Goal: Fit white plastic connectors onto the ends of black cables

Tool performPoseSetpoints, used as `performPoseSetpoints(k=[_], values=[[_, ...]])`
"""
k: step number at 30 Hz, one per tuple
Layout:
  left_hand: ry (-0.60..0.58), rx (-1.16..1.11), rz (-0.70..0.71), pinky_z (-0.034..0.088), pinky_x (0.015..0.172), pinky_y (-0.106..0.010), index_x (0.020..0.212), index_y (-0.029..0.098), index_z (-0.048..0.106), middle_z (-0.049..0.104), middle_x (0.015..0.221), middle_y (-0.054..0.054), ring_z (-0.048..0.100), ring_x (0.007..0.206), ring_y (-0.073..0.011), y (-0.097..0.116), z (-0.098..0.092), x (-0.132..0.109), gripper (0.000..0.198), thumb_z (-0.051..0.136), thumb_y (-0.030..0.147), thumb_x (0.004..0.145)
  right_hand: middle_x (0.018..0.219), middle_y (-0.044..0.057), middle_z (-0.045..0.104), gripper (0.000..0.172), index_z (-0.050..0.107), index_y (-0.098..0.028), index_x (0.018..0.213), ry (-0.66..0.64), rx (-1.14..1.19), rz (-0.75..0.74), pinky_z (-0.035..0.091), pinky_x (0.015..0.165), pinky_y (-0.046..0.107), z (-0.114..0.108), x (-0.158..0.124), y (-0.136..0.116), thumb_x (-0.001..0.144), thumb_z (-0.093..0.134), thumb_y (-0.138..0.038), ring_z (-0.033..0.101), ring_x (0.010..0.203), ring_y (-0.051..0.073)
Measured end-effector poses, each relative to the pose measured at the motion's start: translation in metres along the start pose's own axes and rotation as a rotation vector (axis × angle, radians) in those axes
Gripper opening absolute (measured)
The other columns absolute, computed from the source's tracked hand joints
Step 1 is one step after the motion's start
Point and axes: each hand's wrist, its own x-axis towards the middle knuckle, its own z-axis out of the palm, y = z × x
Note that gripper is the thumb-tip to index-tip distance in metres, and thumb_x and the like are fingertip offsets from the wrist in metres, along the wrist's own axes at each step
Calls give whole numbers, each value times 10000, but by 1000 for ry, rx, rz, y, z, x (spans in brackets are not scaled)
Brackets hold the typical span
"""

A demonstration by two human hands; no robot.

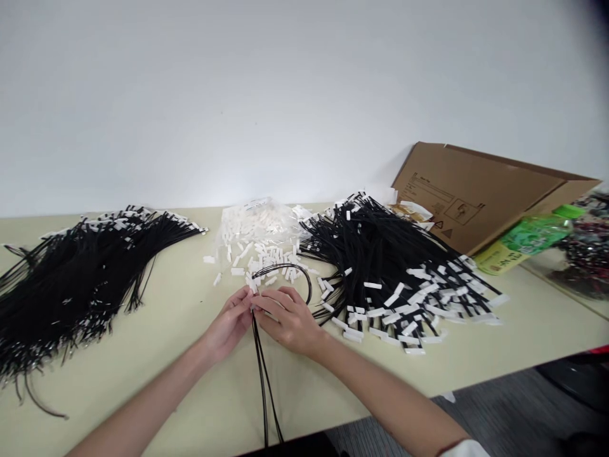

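Both hands meet above the table's middle. My left hand (232, 325) pinches a small white plastic connector (252, 284) between thumb and fingers. Against it from the right, my right hand (288, 320) has its fingers closed around the black wires (261, 374) just below the connector. Some wire hangs down past the table's front edge, and a loop (309, 285) curves round to the right. Fingertips hide exactly where wire and connector meet. Just beyond the hands lie many loose white connectors (273, 257), spilling from a clear plastic bag (259, 219).
A heap of black wires (95, 279) covers the table's left. On the right spreads a pile of black wires with white connectors (380, 254). Behind it a cardboard box (466, 184) leans by a green-capped bottle (528, 238). The table's front edge (333, 424) runs below my right arm.
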Motion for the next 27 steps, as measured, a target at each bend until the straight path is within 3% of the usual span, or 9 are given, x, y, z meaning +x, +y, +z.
performPoseSetpoints(k=[20, 24, 27], values=[[54, 3, -38, 418, 610, -160, 699, 166, 604, 609, 673, 24, 547, 644, -81, -1, -3, 1, 166, 738, 224, 618, 1040, 8, 630, 127, 610, -177, 828, 12, -11, -46, 410, 775, 305, -1, 0, -1, 829, 506, -104, 492, 1029, 148], [75, 7, -28, 424, 576, -157, 702, 169, 602, 599, 673, 23, 537, 616, -73, -1, -2, 2, 162, 734, 225, 626, 1021, 30, 636, 123, 605, -188, 867, 4, 126, 67, 429, 774, 311, 2, 0, -4, 816, 515, -121, 511, 1014, 165], [103, -3, 12, 424, 556, -150, 694, 166, 600, 586, 668, 26, 524, 602, -66, 0, -1, 4, 175, 744, 224, 612, 977, 44, 645, 155, 603, -196, 884, 21, 412, 219, 448, 817, 313, -1, 4, -5, 821, 486, -116, 530, 1006, 159]])
